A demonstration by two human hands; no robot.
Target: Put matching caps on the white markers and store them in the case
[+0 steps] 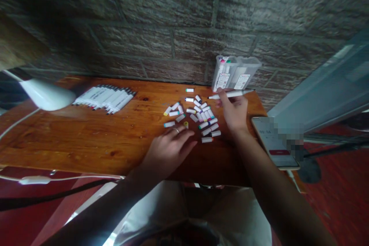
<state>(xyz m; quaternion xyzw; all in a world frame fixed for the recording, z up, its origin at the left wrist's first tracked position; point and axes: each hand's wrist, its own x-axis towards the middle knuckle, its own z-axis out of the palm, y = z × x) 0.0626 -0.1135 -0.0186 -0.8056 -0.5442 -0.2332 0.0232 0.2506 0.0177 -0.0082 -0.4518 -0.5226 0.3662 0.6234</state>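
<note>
My right hand (pixel 235 110) pinches a white marker (pixel 241 93), which lies nearly level with both dark ends uncapped. Below and left of it, a loose group of white marker caps (pixel 204 116) with coloured ends covers the middle of the wooden table (pixel 138 134). My left hand (pixel 170 146) rests low at the near left side of these caps, thumb and fingers apart, nothing visibly held. Just beyond its fingertips is a yellow-ended cap (pixel 186 125), and a blue-ended cap (pixel 169 124) lies close by.
Several uncapped markers (pixel 105 98) lie side by side at the left. A clear plastic case (pixel 236 73) holding a few markers stands against the brick wall (pixel 178 27). A phone (pixel 275 142) sits at the right edge. A white lamp (pixel 46 94) overhangs the left side.
</note>
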